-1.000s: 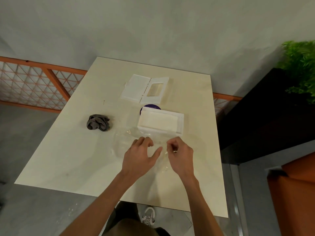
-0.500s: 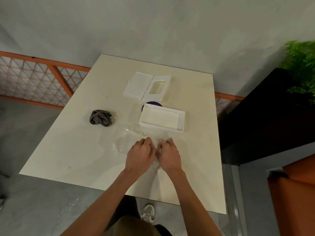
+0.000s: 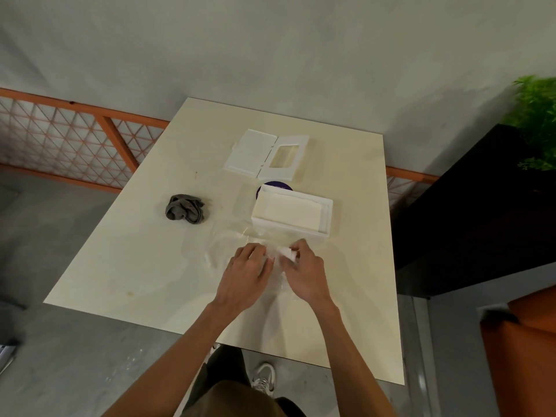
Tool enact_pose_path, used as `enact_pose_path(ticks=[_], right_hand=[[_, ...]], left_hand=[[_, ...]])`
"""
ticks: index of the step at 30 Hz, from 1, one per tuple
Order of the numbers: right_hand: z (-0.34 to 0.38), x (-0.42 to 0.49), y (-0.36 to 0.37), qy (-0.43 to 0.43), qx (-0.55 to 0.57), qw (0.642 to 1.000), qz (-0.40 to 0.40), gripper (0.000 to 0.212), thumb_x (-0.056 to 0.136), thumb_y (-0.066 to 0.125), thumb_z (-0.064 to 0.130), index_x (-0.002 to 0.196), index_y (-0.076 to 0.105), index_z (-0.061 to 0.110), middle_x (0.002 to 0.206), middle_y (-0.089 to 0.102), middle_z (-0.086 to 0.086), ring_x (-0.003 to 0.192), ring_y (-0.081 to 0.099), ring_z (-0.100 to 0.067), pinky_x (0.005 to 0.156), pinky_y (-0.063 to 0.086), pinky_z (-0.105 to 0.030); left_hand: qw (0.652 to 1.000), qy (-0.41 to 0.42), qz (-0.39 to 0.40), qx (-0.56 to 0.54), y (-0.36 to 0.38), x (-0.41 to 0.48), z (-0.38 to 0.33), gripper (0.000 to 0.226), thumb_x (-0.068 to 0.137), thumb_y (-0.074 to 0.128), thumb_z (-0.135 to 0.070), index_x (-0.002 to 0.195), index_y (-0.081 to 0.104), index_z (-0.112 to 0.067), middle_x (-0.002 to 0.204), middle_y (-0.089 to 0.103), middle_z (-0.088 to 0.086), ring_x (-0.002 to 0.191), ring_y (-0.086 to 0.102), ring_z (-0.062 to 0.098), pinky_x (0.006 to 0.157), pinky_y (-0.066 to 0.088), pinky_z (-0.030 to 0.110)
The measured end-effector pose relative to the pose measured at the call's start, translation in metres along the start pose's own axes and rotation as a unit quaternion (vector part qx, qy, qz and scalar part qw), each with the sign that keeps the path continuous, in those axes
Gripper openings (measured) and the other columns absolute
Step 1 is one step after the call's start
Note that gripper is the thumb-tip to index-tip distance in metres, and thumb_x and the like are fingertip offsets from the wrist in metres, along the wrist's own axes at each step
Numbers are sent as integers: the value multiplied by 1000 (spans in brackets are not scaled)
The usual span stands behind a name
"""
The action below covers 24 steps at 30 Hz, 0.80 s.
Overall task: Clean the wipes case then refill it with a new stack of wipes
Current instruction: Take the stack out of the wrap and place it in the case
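Head view: my left hand (image 3: 246, 275) and right hand (image 3: 307, 273) both squeeze the clear wrapper (image 3: 284, 253) toward the table's (image 3: 135, 266) near edge, just before the wipes case (image 3: 288, 229).

Grey plaster wall (image 3: 270, 55) behind, mottled, softly lit. Cream rectangular table (image 3: 120, 266) stands against it, top glossy and faintly stained. Grey concrete floor (image 3: 60, 356) below. Orange-framed lattice fence (image 3: 60, 136) runs along the wall base on the left. Black cabinet (image 3: 481, 221) on the right, green plant (image 3: 538, 121) above its far end. Orange furniture (image 3: 523, 356) at lower right, cut off by the frame.
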State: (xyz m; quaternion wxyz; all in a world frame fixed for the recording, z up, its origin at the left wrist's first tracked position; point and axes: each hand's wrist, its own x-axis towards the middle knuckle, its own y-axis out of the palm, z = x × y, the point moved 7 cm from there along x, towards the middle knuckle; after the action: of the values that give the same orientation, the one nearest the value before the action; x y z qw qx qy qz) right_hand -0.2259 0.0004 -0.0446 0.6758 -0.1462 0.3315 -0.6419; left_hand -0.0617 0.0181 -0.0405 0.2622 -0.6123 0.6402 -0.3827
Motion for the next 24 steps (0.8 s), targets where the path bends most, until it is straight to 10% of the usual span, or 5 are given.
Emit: enact_pose_path(ticks=[4, 10, 13, 17, 24], right_hand=[[13, -9, -34, -31, 26, 999, -13, 19, 107, 54, 20, 123, 44, 24, 89, 61, 3, 80, 62, -20, 58, 39, -15], [51, -23, -94, -93, 57, 993, -55, 37, 103, 55, 9, 127, 46, 36, 68, 56, -5, 54, 54, -14, 48, 40, -20], [72, -26, -118, -124, 84, 987, -60, 49, 98, 57, 5, 131, 48, 40, 90, 65, -4, 68, 59, -18, 62, 47, -26], [93, -27, -141, -140, 146, 977, -60, 54, 96, 59, 1, 134, 54, 38, 114, 61, 30, 95, 62, 4, 73, 48, -10], [103, -14, -152, -142, 238, 956, -92, 56, 94, 59, -2, 133, 57, 37, 130, 60, 26, 113, 58, 5, 82, 48, -8]], left_hand=[[999, -19, 8, -27, -2, -1, 2, 21, 107, 51, -40, 113, 56, -21, 118, 63, -4, 102, 59, 26, 83, 54, 41], [987, -78, 71, -119, -2, 3, 2, 37, 103, 52, -57, 130, 48, -32, 132, 60, -15, 117, 60, 12, 98, 52, 37], [958, -125, 58, -250, -9, 10, -1, 37, 101, 59, -54, 130, 51, -31, 126, 64, -19, 115, 63, 2, 101, 54, 34], [890, -198, 14, -410, -19, 25, -10, 28, 102, 64, -46, 125, 60, -31, 119, 73, -10, 112, 69, 8, 103, 55, 38], [696, -210, 152, -670, -39, 63, -50, 42, 110, 47, -43, 144, 61, -23, 135, 70, 1, 119, 68, 17, 99, 53, 34]])
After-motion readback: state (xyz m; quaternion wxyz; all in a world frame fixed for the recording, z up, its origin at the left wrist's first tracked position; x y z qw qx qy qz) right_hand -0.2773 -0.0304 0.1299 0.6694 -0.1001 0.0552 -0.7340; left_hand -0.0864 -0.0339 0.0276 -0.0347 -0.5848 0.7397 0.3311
